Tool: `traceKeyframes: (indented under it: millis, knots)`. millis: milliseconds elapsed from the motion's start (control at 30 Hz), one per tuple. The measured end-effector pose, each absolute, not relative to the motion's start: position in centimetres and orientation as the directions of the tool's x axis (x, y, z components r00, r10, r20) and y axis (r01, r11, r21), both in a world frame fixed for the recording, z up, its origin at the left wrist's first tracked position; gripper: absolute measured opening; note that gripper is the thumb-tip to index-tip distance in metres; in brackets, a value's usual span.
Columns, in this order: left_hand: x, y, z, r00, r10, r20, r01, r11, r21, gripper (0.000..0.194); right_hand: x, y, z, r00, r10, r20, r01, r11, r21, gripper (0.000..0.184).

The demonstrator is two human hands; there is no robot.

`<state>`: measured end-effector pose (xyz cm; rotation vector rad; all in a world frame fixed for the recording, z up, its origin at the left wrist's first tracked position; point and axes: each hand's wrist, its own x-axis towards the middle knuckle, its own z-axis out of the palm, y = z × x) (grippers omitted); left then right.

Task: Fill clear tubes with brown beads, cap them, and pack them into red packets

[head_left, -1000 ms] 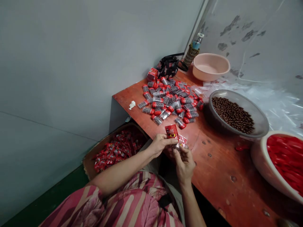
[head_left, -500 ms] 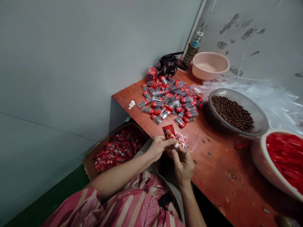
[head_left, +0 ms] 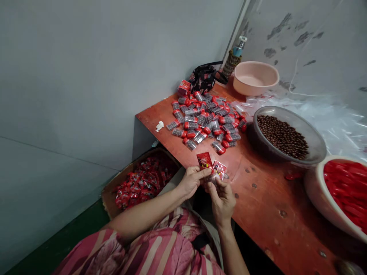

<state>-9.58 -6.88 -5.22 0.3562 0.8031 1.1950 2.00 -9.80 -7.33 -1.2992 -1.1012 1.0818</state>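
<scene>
My left hand (head_left: 192, 182) pinches a small red printed packet (head_left: 204, 159) between thumb and fingers, at the table's front edge. Close beside it, my right hand (head_left: 223, 202) has its thumb and fingers closed on a clear plastic packet (head_left: 220, 168) with red print. The two packets meet between my fingertips, and the fingers partly hide where they touch. Just beyond my hands lies a heap of small clear containers (head_left: 200, 118) with red caps and dark contents, spread on the red-brown table (head_left: 258, 206).
Right of the heap stand a grey bowl (head_left: 317, 143) of brown balls and a white tub (head_left: 314, 187) of red pieces. Clear bags (head_left: 335, 118), a pink basin (head_left: 256, 89) and a black bag (head_left: 200, 78) sit behind. Below left is a box (head_left: 107, 204) of red packets.
Both hands stay at nearly the same place, still holding the packets. The red packet in my left hand has tilted slightly; the view has shifted a little.
</scene>
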Motion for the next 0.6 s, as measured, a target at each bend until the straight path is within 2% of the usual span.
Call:
traceKeyframes:
  millis: [100,233,300,367,500,600]
  knots:
    - [-9.33,-6.96,-5.38,0.141,0.921,-0.363,-0.676,0.358,0.644,0.032,2.0,-9.94,-7.59,0.163,0.987,-0.005,0.018,-0.008,-1.0,0.027]
    - [-9.08,-7.4,-5.61,0.205,0.915,-0.347,-0.592,0.398,0.7,0.034,1.75,-9.86,-7.46,0.076,0.983,-0.169,-0.213,-0.149,-0.966,0.021]
    - [-9.09,-7.6,-5.54,0.224,0.909,-0.351,-0.556,0.415,0.72,0.034,1.65,-9.85,-7.31,0.083,0.977,-0.199,-0.274,-0.169,-0.947,0.021]
    - [-9.24,-7.69,-5.34,0.219,0.909,-0.355,-0.561,0.415,0.717,0.033,1.63,-9.91,-7.16,0.119,0.974,-0.192,-0.249,-0.158,-0.955,0.024]
    - [-9.63,-7.64,-5.12,0.166,0.927,-0.335,-0.677,0.354,0.645,0.029,1.61,-10.08,-7.01,0.172,0.975,-0.14,-0.134,-0.118,-0.984,0.029]
    - [-9.39,-7.77,-5.45,0.156,0.926,-0.343,-0.71,0.346,0.613,0.029,1.34,-10.01,-7.15,0.19,0.973,-0.132,-0.117,-0.112,-0.987,0.029]
